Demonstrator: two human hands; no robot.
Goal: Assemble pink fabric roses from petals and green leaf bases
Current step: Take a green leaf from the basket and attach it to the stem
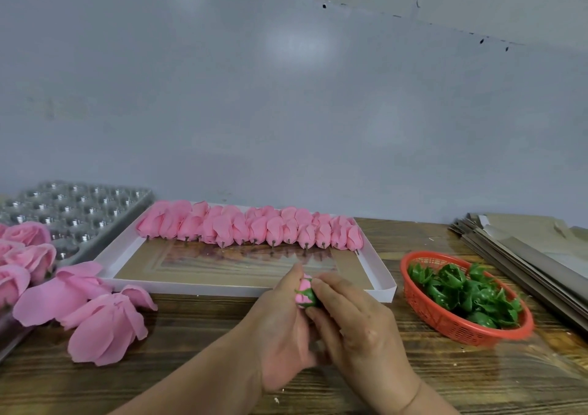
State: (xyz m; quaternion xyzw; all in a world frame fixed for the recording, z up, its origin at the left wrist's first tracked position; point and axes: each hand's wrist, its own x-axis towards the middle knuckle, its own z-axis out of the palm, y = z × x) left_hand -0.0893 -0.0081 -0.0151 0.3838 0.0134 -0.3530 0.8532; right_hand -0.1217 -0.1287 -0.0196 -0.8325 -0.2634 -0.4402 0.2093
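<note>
Head view looks down on a wooden table (197, 344) backed by a grey wall. One shallow white tray (378, 271) lies at the middle, and along its far edge runs a single row of pink buds (251, 226), roughly fifteen, packed too tightly for an exact count, each with a short stem end pointing toward the near side. One red basket (451, 325) sits just right of the tray, holding a heap of green leaf bases (464, 290); they overlap, so their number cannot be told. At the left lie two loose petal clusters (95, 316) on the table, and beyond them at least three finished roses (28, 249) at the picture's edge. One clear moulded tray (79, 210) of round cells stands behind those roses. One stack of grey card sheets (521, 255) lies at the far right.

Both hands meet just in front of the white tray's near rim, above the table. Left hand (280, 328) curls its fingers and thumb round one pink bud (304, 290), gripping it from the left. Right hand (353, 319) pinches the green leaf base (310, 296) fitted against that bud's end, with the forefinger on top and the thumb beneath. Fingers of both hands are drawn close together around the piece.
</note>
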